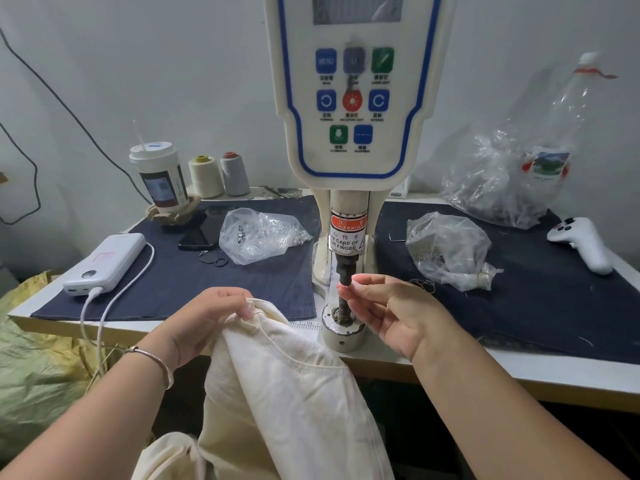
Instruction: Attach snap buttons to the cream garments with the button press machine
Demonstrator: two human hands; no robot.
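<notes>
From the head view, the person is sitting at the front edge of the tabletop [450,370], facing the button press machine [351,109], whose plunger [345,271] is hanging directly over the round lower die [343,329]. The right hand [388,315] is reaching up to the plunger tip, its thumb and fingertips [356,284] drawn together as if they are seating a snap part there — the part itself is too small to make out, so I cannot tell whether anything is actually being pinched. The left hand [207,318] is gripping the bunched edge of the cream garment [287,393], fingers curled round the fabric, holding it just beside the die and off the front edge of the tabletop; the rest of the cloth is draping down toward the lap. The step in hand looks like loading the press before a strike. The next move is calling for the right hand to come clear of the plunger (the warning label [347,237] about fingers is facing right at it) and for the left hand to be sliding the garment edge flat over the die. Two clear bags [256,233] of what look like snap parts are lying on the dark cloth [173,282] either side of the machine — one toward the back left, one [450,247] toward the right.
</notes>
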